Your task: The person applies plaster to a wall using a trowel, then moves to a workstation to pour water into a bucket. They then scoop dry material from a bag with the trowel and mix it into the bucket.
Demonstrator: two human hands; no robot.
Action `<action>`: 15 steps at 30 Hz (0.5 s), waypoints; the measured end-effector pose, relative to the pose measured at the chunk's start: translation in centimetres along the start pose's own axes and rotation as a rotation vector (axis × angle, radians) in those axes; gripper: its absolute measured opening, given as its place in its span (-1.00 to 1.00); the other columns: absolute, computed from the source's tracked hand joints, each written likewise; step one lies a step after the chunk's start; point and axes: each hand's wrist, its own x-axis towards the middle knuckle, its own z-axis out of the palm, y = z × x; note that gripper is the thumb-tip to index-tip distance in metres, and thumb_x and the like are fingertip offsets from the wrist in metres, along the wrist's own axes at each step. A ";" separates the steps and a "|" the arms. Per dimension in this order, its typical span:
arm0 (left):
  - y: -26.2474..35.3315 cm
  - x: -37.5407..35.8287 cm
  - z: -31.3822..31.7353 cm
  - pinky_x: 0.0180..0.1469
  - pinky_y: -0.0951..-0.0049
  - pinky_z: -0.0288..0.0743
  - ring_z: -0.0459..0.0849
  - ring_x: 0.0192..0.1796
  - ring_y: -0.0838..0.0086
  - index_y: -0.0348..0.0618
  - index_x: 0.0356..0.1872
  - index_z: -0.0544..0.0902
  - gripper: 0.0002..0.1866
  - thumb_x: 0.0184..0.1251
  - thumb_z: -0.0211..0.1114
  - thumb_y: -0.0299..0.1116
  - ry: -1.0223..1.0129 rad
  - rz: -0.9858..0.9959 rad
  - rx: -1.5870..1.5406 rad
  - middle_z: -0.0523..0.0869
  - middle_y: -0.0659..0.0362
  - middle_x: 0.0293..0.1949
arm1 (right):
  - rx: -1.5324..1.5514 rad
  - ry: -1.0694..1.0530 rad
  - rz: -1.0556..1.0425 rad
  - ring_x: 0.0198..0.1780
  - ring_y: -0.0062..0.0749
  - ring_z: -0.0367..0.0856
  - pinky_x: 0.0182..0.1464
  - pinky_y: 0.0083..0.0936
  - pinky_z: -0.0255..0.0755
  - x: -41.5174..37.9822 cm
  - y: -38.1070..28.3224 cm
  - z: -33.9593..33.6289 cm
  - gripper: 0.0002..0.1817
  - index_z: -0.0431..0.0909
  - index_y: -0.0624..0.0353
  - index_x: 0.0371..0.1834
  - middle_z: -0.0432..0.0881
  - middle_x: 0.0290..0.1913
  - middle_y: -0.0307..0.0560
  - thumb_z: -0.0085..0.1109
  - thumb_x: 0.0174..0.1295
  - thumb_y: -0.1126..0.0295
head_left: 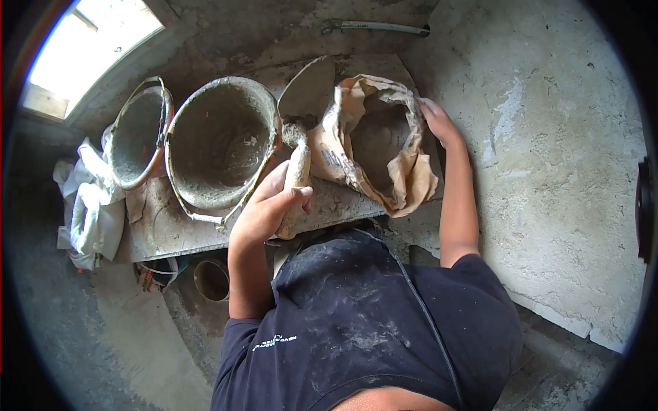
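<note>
My left hand (276,201) is wrapped round the pale handle of a trowel (310,89). Its broad blade points up and away, between a large bucket and a paper bag. The large bucket (175,161) is coated with grey mortar inside and out along its rim. To the right, the torn brown paper bag (329,152) stands open, with grey powder visible inside. My right hand (439,123) rests at the bag's far right edge; its fingertips touch the crumpled rim and are partly hidden, and I cannot make out a grip.
A smaller bucket (116,154) and white sacks (96,212) are at the left of the dusty slab (161,236). Below it sits a round container (211,280). A rough wall (555,171) rises on the right, with a pipe (384,27) at the back.
</note>
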 end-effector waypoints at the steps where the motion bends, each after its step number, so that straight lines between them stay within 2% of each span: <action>1: 0.6 -0.1 0.2 -0.16 0.53 0.40 0.51 -0.27 0.58 -0.35 0.11 0.42 -0.59 0.26 0.18 -0.41 0.011 -0.012 0.031 0.53 0.23 -0.32 | -0.008 0.040 0.040 0.30 -0.25 0.38 0.34 -0.36 0.19 -2.1 -2.8 0.1 -0.31 0.42 0.28 0.26 0.52 0.21 0.02 0.04 0.33 -0.13; 2: 0.5 -0.1 0.1 -0.16 0.53 0.40 0.51 -0.27 0.58 -0.35 0.11 0.42 -0.59 0.26 0.18 -0.41 0.013 -0.012 0.030 0.53 0.23 -0.32 | -0.009 0.037 0.039 0.30 -0.25 0.38 0.34 -0.36 0.19 -2.8 -2.9 0.2 -0.31 0.42 0.28 0.26 0.52 0.21 0.02 0.04 0.33 -0.13; 4: 0.3 0.0 0.2 -0.15 0.53 0.40 0.51 -0.27 0.57 -0.35 0.11 0.41 -0.59 0.26 0.18 -0.42 0.030 -0.017 -0.034 0.53 0.22 -0.32 | 0.020 -0.040 -0.054 0.38 -0.22 0.30 0.38 -0.37 0.14 -4.0 -3.5 0.2 -0.15 0.33 0.28 0.33 0.47 0.27 0.10 0.11 0.22 -0.24; 5: 0.5 0.1 0.9 -0.18 0.50 0.36 0.50 -0.34 0.51 -0.37 0.00 0.43 -0.58 0.14 0.17 -0.35 0.101 -0.020 -0.003 0.51 0.18 -0.41 | -0.171 -0.016 -0.062 0.38 -0.15 0.32 0.36 -0.34 0.18 -4.4 -4.1 0.2 -0.02 0.25 0.31 0.38 0.46 0.26 0.17 0.22 0.10 -0.27; 6: 0.6 0.2 1.1 -0.18 0.50 0.36 0.49 -0.34 0.50 -0.37 0.00 0.43 -0.59 0.14 0.16 -0.37 0.115 -0.036 -0.028 0.51 0.18 -0.41 | -0.170 -0.010 -0.053 0.38 -0.15 0.32 0.36 -0.34 0.18 -4.1 -3.4 0.8 -0.02 0.25 0.31 0.38 0.46 0.26 0.17 0.22 0.10 -0.27; 8: 0.7 0.6 1.1 -0.18 0.49 0.36 0.49 -0.34 0.50 -0.38 0.02 0.43 -0.59 0.15 0.14 -0.38 0.107 -0.042 -0.015 0.51 0.18 -0.41 | -0.347 0.056 0.119 0.30 -0.11 0.42 0.31 -0.32 0.26 -2.3 -1.8 1.6 -0.08 0.31 0.31 0.33 0.51 0.20 0.20 0.28 0.07 -0.19; 9: 0.8 0.7 1.1 -0.18 0.49 0.36 0.49 -0.34 0.50 -0.38 0.02 0.43 -0.59 0.15 0.14 -0.38 0.095 -0.037 -0.013 0.51 0.18 -0.41 | -0.367 0.157 0.127 0.06 -0.11 0.61 0.13 -0.31 0.43 -2.8 -3.8 2.3 -0.34 0.49 0.33 0.15 0.64 -0.02 0.20 0.27 0.14 0.02; 10: 0.8 0.8 1.1 -0.18 0.50 0.36 0.49 -0.34 0.50 -0.38 0.02 0.43 -0.58 0.14 0.14 -0.37 0.078 -0.033 -0.002 0.51 0.18 -0.41 | -0.369 0.166 0.129 0.06 -0.11 0.61 0.13 -0.31 0.43 -2.7 -3.9 2.4 -0.34 0.49 0.33 0.15 0.64 -0.02 0.20 0.27 0.14 0.02; 12: 0.8 0.6 1.1 -0.18 0.50 0.35 0.48 -0.34 0.51 -0.39 0.03 0.42 -0.57 0.14 0.15 -0.37 0.063 -0.025 0.010 0.51 0.18 -0.41 | -0.214 0.163 0.199 -0.20 -0.23 0.67 -0.07 -0.33 0.49 -2.3 -4.4 2.8 -0.65 0.62 0.33 -0.09 0.70 -0.26 0.11 0.16 0.18 0.28; 14: 0.8 0.4 1.1 -0.19 0.50 0.34 0.48 -0.34 0.51 -0.39 0.03 0.42 -0.53 0.11 0.17 -0.31 0.038 -0.004 0.015 0.51 0.17 -0.42 | -0.048 0.075 -0.016 -0.35 -0.39 0.63 -0.20 -0.37 0.48 -3.6 -4.8 3.9 -0.70 0.64 0.36 -0.18 0.68 -0.41 0.02 -0.03 0.04 0.57; 15: 0.9 0.4 0.9 -0.19 0.50 0.34 0.48 -0.34 0.51 -0.39 0.03 0.42 -0.53 0.11 0.17 -0.31 0.040 -0.001 0.014 0.51 0.17 -0.42 | -0.096 0.032 -0.101 -0.36 -0.47 0.59 -0.24 -0.45 0.48 -4.9 -6.1 4.7 -0.67 0.62 0.38 -0.14 0.66 -0.39 -0.08 -0.07 0.05 0.62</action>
